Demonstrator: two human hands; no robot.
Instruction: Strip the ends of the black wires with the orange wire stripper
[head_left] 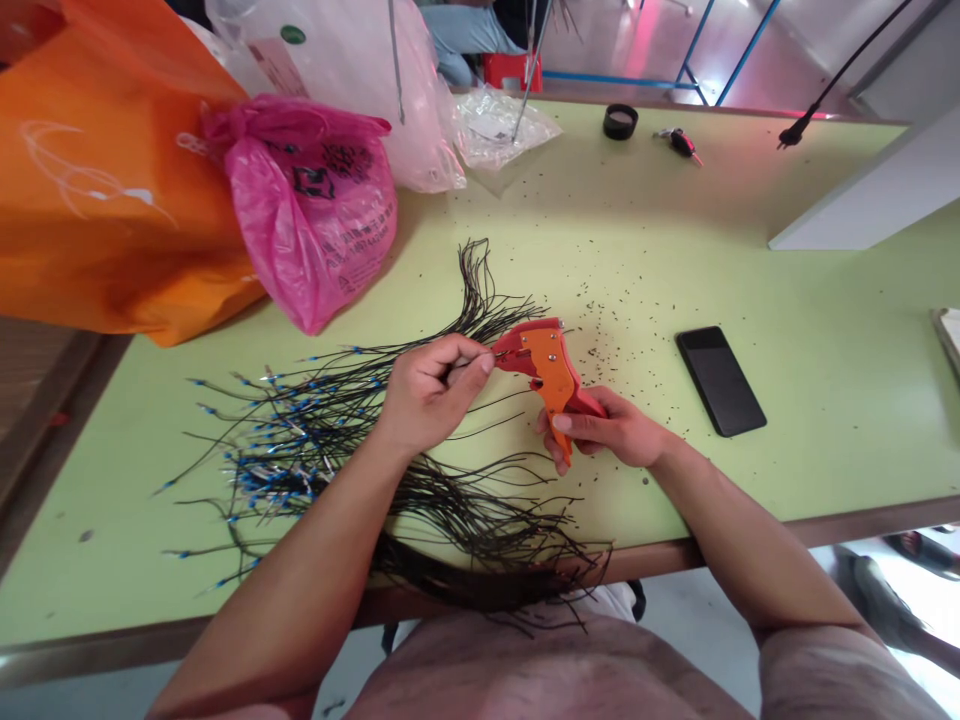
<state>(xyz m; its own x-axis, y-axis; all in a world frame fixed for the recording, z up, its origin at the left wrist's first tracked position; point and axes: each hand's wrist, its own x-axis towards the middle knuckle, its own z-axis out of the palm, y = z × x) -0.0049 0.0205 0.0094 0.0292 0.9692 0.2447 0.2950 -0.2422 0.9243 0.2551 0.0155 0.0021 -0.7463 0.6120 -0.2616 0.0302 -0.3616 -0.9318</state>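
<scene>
My right hand [604,430] grips an orange and red automatic wire stripper [551,375] by its handle. My left hand [435,392] pinches a thin black wire [472,362] and holds its end at the stripper's red jaws. A large bundle of black wires [390,530] spreads across the table under my forearms. Many of the wires end in blue crimp terminals [277,455], which are clustered to the left. The wire tip inside the jaws is hidden.
Black insulation scraps lie scattered on the green table [825,480]. A black smartphone [720,380] lies to the right. An orange bag [105,190] and a pink bag [315,215] sit at the left, with keys [681,143] and a black cap [620,121] at the far edge.
</scene>
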